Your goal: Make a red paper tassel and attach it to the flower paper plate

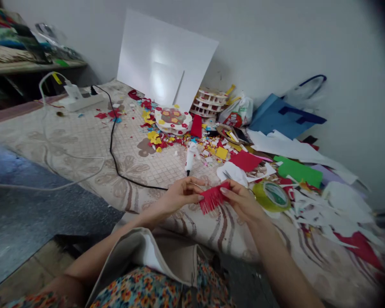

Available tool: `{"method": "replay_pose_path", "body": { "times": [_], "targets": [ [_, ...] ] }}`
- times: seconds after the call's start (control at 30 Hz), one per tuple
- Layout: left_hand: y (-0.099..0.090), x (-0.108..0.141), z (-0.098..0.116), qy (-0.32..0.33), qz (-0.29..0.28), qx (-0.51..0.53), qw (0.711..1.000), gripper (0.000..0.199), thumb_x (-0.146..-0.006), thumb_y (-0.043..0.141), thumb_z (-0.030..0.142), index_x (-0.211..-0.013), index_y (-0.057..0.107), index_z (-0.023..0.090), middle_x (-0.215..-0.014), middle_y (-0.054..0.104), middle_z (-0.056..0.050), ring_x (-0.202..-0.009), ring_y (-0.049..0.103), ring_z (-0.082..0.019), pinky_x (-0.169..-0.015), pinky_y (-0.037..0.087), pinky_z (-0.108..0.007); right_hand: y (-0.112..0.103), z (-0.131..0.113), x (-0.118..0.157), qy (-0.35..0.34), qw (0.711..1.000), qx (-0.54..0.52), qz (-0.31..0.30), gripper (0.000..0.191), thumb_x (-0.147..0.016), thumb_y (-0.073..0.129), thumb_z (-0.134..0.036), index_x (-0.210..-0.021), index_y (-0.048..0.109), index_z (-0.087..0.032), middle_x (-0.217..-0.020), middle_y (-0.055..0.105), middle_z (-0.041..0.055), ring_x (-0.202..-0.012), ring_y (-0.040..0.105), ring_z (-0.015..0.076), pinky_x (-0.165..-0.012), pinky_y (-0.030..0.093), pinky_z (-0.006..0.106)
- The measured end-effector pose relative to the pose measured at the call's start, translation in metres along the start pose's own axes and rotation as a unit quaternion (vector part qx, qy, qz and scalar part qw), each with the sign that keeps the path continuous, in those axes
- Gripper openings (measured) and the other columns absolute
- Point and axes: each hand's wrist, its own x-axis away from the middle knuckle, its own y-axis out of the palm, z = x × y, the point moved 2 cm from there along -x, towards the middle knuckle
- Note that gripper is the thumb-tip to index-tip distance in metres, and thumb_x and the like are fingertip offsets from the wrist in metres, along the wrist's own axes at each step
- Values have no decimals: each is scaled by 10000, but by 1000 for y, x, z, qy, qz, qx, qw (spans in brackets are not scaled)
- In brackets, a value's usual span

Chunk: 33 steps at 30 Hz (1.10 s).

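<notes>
Between my two hands is a strip of red paper or felt (212, 200) with its lower edge cut into a fringe. My left hand (184, 192) pinches its left end between thumb and fingers. The right end is gripped by my right hand (239, 197), thumb in front. Just beyond my left hand a white hot glue gun (190, 156) rests on the patterned tablecloth (131, 169). Scissors blades (227, 174) show on a white piece past my right hand, their handles mostly hidden by it. A roll of yellow tape (271, 196) lies right of that hand.
A decorated round white piece (172, 120) and a tiered white model (208, 102) stand at the back amid colourful scraps. A white board (163, 55) leans on the wall. A black cord (113, 149) crosses the table. White offcuts (327, 209) and a blue bag (280, 115) are at right.
</notes>
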Motion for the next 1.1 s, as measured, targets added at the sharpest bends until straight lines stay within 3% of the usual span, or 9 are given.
{"method": "replay_pose_path", "body": {
  "times": [0.13, 0.27, 0.4, 0.6, 0.77, 0.83, 0.93, 1.0, 1.1],
  "targets": [
    [-3, 11, 3, 27, 29, -163, 986, 349, -766, 662, 173, -1087, 527, 153, -890, 695, -46, -749, 643, -129, -709, 504, -268, -8, -10, -27, -31, 981, 187, -29, 246, -752, 693, -416, -781, 590, -195, -656, 572, -22, -582, 501, 124, -555, 387, 249],
    [-7, 25, 8, 81, 103, -350, 928, 236, -831, 544, 122, -1059, 573, 177, -930, 701, -37, -827, 658, -143, -756, 516, -281, -9, -15, -49, -62, 936, 335, -90, 171, -821, 596, -354, -754, 594, -196, -686, 597, -13, -637, 523, 145, -596, 385, 267],
    [-8, 22, 8, 144, 63, -437, 886, 163, -890, 489, 129, -998, 602, 175, -943, 689, -40, -860, 646, -136, -769, 517, -255, -9, -11, -57, -83, 911, 399, -67, 143, -867, 542, -322, -807, 592, -202, -718, 625, -9, -657, 556, 154, -612, 402, 273],
    [-4, 3, 3, 239, -60, -463, 851, 150, -903, 486, 118, -939, 628, 149, -924, 688, -60, -870, 615, -138, -792, 512, -241, -13, 3, -61, -132, 886, 445, -24, 106, -905, 517, -282, -897, 599, -214, -829, 675, 19, -751, 627, 183, -694, 475, 311],
    [-1, -3, 3, 237, -100, -459, 851, 122, -879, 515, 116, -874, 635, 135, -876, 690, -68, -832, 607, -142, -783, 512, -252, -13, -3, -58, -281, 840, 461, 58, 311, -864, 606, -322, -1154, 563, -219, -1107, 636, 109, -1023, 589, 261, -877, 485, 428],
    [-2, -4, 2, 221, -96, -451, 860, 117, -860, 525, 107, -877, 636, 140, -862, 684, -66, -825, 607, -142, -778, 516, -250, -11, -9, -50, -326, 824, 460, 54, 306, -859, 620, -310, -1144, 561, -219, -1085, 629, 111, -1012, 577, 256, -896, 475, 444],
    [-4, -5, 1, 210, -57, -441, 871, 114, -848, 531, 104, -879, 629, 152, -847, 665, -61, -836, 610, -140, -784, 522, -248, -1, -13, -33, -319, 826, 460, -60, 188, -866, 615, -292, -1032, 583, -209, -975, 652, 80, -952, 586, 229, -865, 495, 415],
    [-5, -6, 0, 215, -9, -452, 866, 105, -835, 551, 98, -887, 620, 157, -873, 648, -63, -872, 608, -144, -806, 522, -257, 6, -11, -22, -313, 822, 464, -105, 213, -860, 620, -289, -1047, 580, -195, -1033, 651, 92, -1016, 571, 242, -890, 499, 424],
    [-4, -7, -3, 222, 40, -489, 843, 212, -798, 571, 61, -980, 596, 167, -1004, 635, -74, -976, 593, -160, -881, 507, -298, 12, -3, -11, -339, 796, 490, -110, 259, -872, 574, -195, -1129, 570, -170, -1181, 617, 117, -1130, 534, 260, -970, 475, 443]
  ]
}}
